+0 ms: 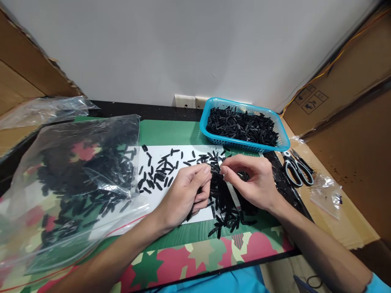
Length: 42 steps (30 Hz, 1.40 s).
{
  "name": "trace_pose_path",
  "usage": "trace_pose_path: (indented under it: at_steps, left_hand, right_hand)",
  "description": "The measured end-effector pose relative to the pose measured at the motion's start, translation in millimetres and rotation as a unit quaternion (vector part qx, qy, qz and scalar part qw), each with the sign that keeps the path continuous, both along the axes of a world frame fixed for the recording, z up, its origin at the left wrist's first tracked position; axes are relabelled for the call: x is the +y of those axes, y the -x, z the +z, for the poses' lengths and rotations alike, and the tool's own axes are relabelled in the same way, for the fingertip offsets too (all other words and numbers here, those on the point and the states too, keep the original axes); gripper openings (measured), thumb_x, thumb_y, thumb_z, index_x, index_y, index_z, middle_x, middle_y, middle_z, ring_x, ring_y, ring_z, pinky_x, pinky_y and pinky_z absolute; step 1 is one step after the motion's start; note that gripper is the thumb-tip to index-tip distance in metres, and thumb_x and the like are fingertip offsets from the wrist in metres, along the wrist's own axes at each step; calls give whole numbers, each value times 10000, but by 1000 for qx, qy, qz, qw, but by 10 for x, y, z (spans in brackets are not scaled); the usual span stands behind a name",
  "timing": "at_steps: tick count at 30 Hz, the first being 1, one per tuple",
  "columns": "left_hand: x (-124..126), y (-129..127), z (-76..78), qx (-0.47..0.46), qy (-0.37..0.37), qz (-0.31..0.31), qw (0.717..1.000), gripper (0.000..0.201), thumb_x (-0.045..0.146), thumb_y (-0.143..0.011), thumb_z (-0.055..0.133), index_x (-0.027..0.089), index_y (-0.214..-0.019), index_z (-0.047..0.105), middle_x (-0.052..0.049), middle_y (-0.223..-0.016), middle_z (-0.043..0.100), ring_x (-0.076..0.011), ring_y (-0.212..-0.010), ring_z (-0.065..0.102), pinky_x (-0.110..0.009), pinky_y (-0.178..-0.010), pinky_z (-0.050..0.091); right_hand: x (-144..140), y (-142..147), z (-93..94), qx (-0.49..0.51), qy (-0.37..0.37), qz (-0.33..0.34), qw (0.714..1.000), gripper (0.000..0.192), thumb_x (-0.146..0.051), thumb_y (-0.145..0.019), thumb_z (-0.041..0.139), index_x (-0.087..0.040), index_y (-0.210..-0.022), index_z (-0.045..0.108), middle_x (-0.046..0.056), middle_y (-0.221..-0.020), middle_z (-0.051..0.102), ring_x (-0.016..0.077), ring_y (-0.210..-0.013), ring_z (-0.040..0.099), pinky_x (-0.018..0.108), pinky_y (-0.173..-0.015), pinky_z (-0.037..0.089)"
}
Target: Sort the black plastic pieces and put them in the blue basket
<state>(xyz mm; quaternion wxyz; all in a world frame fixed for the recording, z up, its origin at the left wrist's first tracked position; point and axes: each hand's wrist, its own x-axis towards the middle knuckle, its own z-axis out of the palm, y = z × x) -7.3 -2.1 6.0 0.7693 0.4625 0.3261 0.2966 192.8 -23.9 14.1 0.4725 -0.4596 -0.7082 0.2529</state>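
My left hand (189,191) and my right hand (250,181) meet over a white sheet (183,158) strewn with small black plastic pieces (161,173). Both hands pinch the same small black piece (216,168) between thumb and forefinger, fingertips almost touching. My left hand also has a few black pieces curled under its lower fingers. A thicker heap of black pieces (226,203) lies under and in front of my right hand.
A blue basket (284,143) full of black pieces stands at the back right. A large clear bag (76,179) of the same pieces lies at the left. Scissors (295,167) and a small plastic bag (326,193) rest on cardboard at the right. The wall is close behind.
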Motion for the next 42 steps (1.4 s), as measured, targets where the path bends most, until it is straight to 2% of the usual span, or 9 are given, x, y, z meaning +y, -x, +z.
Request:
trace_pose_path:
  at_steps: [5, 13, 16, 20, 27, 32, 37, 42]
  left_hand:
    - [-6, 1, 23, -2, -27, -2, 1000, 448, 522, -1052, 551, 202, -760, 443, 97, -531, 409, -27, -366, 331, -118, -346, 267]
    - [-30, 13, 16, 22, -60, -13, 998, 408, 519, -1068, 521, 206, -809, 479, 91, -579, 380, -43, -438, 316, -152, -384, 244]
    - [-41, 23, 6, 58, -91, -6, 994, 423, 539, -1061, 522, 209, -803, 468, 89, -594, 360, -49, -462, 325, -173, -402, 244]
    - [-50, 32, -21, 134, -186, 5, 973, 432, 519, -1081, 484, 216, -779, 420, 88, -611, 334, -61, -494, 338, -209, -459, 286]
    - [-46, 38, -71, 241, -338, -20, 910, 366, 397, -1119, 374, 232, -792, 388, 69, -639, 380, -107, -558, 362, -265, -552, 301]
    - [-62, 42, -88, 260, -387, -32, 884, 338, 372, -1124, 357, 236, -819, 405, 75, -623, 382, -113, -535, 368, -287, -568, 279]
    - [-79, 23, -67, 235, -359, -11, 903, 379, 420, -1128, 358, 234, -799, 390, 71, -621, 393, -110, -547, 369, -277, -573, 313]
    - [-83, 13, -19, 164, -258, 20, 952, 409, 477, -1113, 414, 231, -787, 388, 81, -598, 396, -82, -504, 374, -243, -512, 325]
  right_hand:
    - [-4, -16, 2, 41, 50, 60, 996, 68, -194, -982, 702, -178, -983, 769, 14, -813, 781, 141, -697, 739, 228, -636, 586]
    - [0, -30, 21, 28, 87, 88, 992, 106, -213, -1018, 663, -168, -1012, 759, 24, -828, 781, 147, -716, 740, 231, -650, 573]
    - [14, -43, 16, -35, 37, 88, 995, 100, -177, -1018, 653, -159, -1014, 751, 29, -842, 780, 140, -718, 720, 229, -674, 549]
    - [32, -61, -35, -126, -71, 95, 985, 126, -125, -1040, 598, -144, -1039, 723, 58, -895, 760, 147, -759, 684, 240, -703, 513]
    - [-54, -7, -49, -200, -99, 74, 972, 238, -78, -1002, 514, -165, -839, 664, -12, -672, 505, 127, -558, 398, 297, -531, 302]
    - [-100, 55, -69, -218, -176, 10, 960, 201, -110, -959, 575, -192, -789, 642, -10, -623, 551, 127, -536, 427, 303, -515, 306]
    - [-73, 53, -68, -233, -211, -31, 949, 194, -116, -952, 602, -211, -796, 670, -19, -601, 578, 118, -525, 446, 284, -523, 347]
    - [-22, 7, -15, -191, -174, -70, 963, 203, -100, -964, 594, -193, -810, 687, -4, -634, 617, 115, -538, 507, 263, -538, 411]
